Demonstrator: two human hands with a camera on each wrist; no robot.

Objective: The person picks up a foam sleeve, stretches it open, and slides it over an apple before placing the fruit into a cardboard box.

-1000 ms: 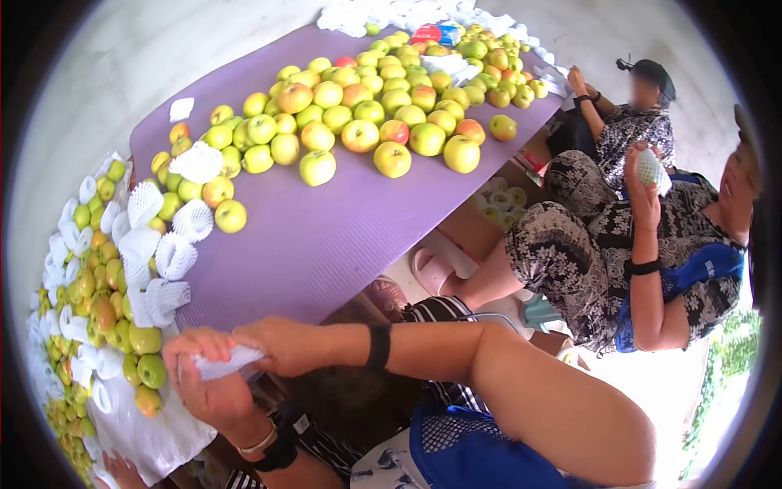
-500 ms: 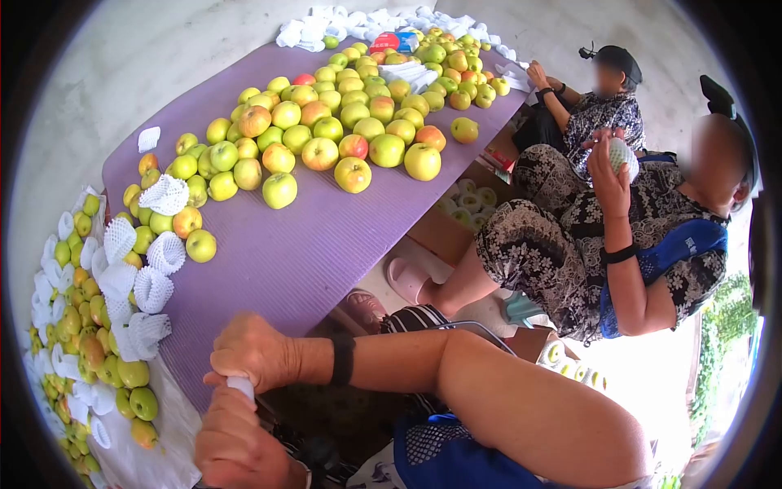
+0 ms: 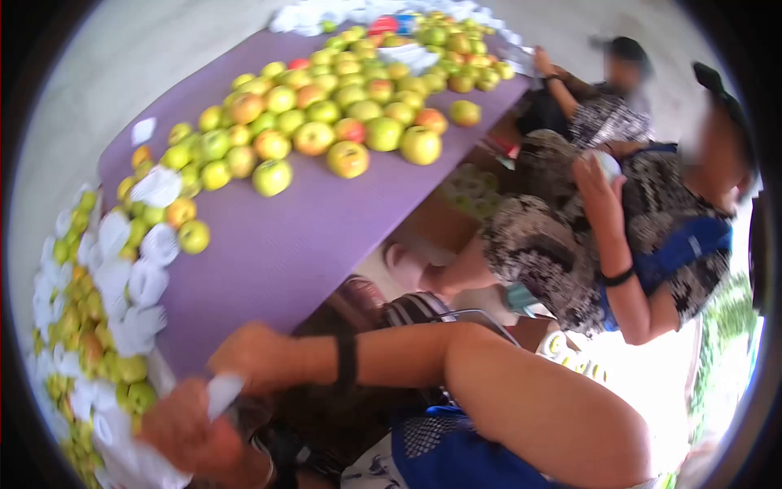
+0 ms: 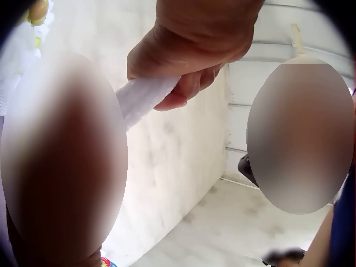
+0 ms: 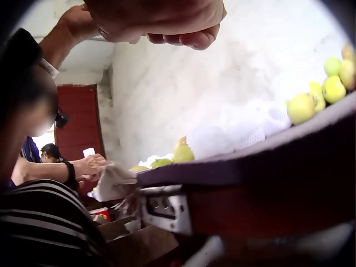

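While left hand (image 3: 189,425) and right hand (image 3: 254,357) are clenching the net (image 3: 224,394) toward eight o'clock, uneven pulling would be risking a tear.

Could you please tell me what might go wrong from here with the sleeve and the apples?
The white foam sleeve is gripped between the left hand and the right hand; it might tear or slip if they pull hard.

A lone apple sits near the purple table's edge, so a bump could roll it off.

The other apples are crowded together unsleeved, and could bruise if they knock together.
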